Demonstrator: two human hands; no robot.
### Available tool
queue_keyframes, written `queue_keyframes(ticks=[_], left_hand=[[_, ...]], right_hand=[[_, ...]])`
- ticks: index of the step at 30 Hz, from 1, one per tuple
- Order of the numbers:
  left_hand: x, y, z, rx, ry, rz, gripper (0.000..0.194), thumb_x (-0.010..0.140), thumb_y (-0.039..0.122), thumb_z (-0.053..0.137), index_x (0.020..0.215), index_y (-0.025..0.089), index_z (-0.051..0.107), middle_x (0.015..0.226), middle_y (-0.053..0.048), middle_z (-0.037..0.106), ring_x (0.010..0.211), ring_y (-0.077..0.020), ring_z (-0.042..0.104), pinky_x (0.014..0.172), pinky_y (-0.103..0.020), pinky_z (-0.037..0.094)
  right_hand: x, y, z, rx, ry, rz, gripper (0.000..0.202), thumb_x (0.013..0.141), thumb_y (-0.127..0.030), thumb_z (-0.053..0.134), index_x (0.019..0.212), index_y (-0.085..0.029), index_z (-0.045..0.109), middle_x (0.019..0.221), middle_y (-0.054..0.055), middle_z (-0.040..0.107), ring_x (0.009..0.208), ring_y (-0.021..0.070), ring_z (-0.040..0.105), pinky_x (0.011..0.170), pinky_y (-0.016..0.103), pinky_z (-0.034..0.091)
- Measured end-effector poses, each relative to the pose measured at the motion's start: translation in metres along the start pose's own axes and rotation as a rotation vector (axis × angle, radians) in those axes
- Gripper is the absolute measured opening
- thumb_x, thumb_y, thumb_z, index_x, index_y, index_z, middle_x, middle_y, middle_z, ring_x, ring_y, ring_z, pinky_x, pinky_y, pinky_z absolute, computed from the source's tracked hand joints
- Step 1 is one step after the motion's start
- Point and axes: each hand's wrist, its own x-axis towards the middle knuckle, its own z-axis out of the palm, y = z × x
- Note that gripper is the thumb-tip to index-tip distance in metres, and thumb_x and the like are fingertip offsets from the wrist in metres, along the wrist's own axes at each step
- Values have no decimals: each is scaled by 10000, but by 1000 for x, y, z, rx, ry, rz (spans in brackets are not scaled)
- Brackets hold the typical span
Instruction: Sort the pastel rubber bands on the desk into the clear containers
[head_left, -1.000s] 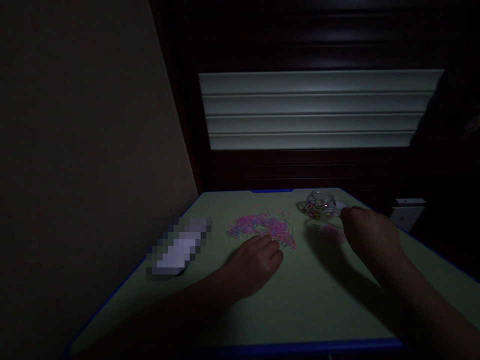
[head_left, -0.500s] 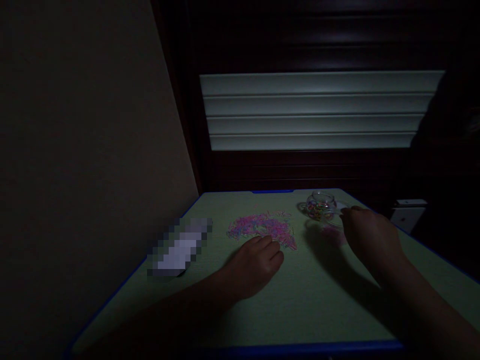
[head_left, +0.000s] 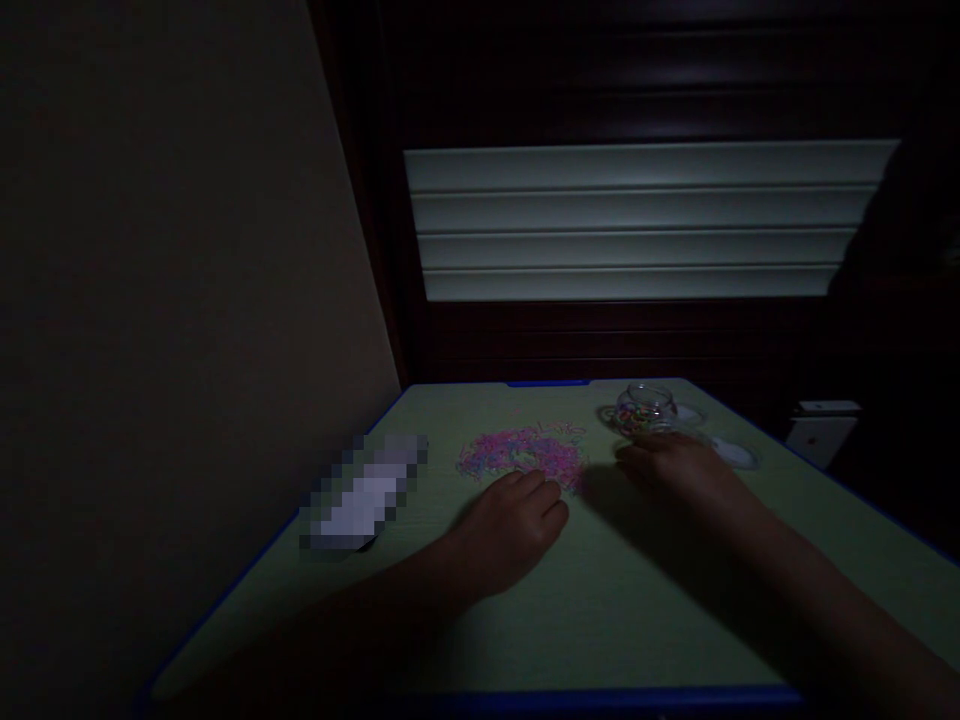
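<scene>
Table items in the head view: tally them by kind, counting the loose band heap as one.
Glass jar: 1
Heap of pink bands: 1
White lid: 1
Blurred white object: 1
Hands, left and right: 2
Total: 6

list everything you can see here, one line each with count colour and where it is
table: one, pale green top with blue edge, fills the lower middle
pile of small bands: one heap, mostly pink, middle of the table
glass jar: one, clear with mixed-colour bits inside, far right of the table
lid: one, whitish, flat on the table right of the jar
blurred object: one, pale, left side of the table
slatted panel: one, whitish, behind the table
left hand: one, fingertips at the pile's near edge
right hand: one, low over the table between pile and jar
</scene>
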Motion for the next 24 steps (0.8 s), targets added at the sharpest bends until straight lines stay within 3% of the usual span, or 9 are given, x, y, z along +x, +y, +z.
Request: queue_keyframes(ticks=[8, 15, 24], left_hand=[[-1, -10, -2, 16, -101, -86, 101, 895, 146, 463, 829, 159, 539, 840, -37, 543, 805, -191, 500, 702, -326, 424], [-6, -25, 2, 83, -204, -273, 131, 849, 77, 477, 885, 145, 583, 910, -66, 579, 861, -216, 522, 769, -360, 435], [-8, -25, 8, 41, -288, -274, 192, 825, 40, 488, 961, 131, 588, 986, -86, 587, 935, -231, 521, 804, -364, 434]], right_hand=[[-5, -17, 8, 330, -73, -124, 262, 907, -242, 409, 838, -185, 654, 790, 50, 636, 693, 133, 578, 598, 232, 349], [-5, -14, 4, 351, -64, -114, 283, 908, -234, 396, 836, -179, 665, 777, 60, 639, 669, 138, 577, 603, 245, 369], [-5, -17, 1, 339, -73, -88, 281, 901, -234, 406, 804, -176, 664, 788, 71, 651, 676, 142, 588, 601, 243, 374]])
